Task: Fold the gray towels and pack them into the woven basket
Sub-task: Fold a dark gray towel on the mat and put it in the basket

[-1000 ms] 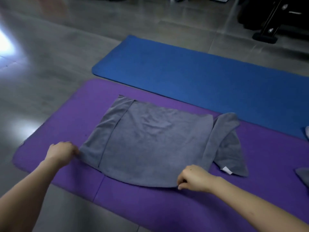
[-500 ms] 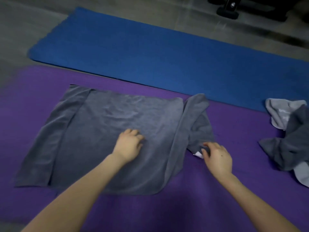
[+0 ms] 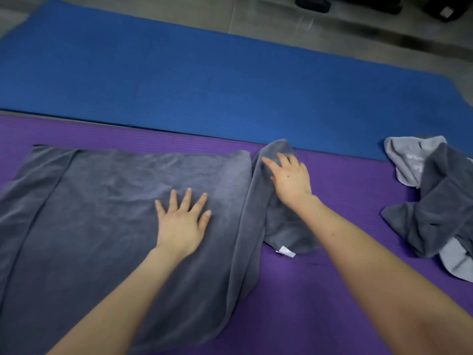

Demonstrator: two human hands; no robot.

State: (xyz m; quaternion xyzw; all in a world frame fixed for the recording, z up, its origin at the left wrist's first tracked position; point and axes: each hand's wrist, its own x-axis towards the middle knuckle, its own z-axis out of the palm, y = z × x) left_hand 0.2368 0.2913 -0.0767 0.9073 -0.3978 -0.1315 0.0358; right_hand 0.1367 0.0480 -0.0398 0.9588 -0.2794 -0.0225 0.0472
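A large gray towel lies spread on the purple mat, its left strip folded over. My left hand presses flat on the towel's middle with fingers spread. The towel's right end is bunched into a rumpled flap with a white label. My right hand rests on the top of that flap with fingers extended. A heap of more gray towels sits at the right edge of the mat. No woven basket is in view.
A blue mat lies alongside the purple one on the far side. Beyond it is gray floor with dark equipment bases at the top right.
Both hands left the towel's near corners. The left hand went to the middle and flattened out; the right hand moved from the label up to the top of the bunched flap. The view shifted right.
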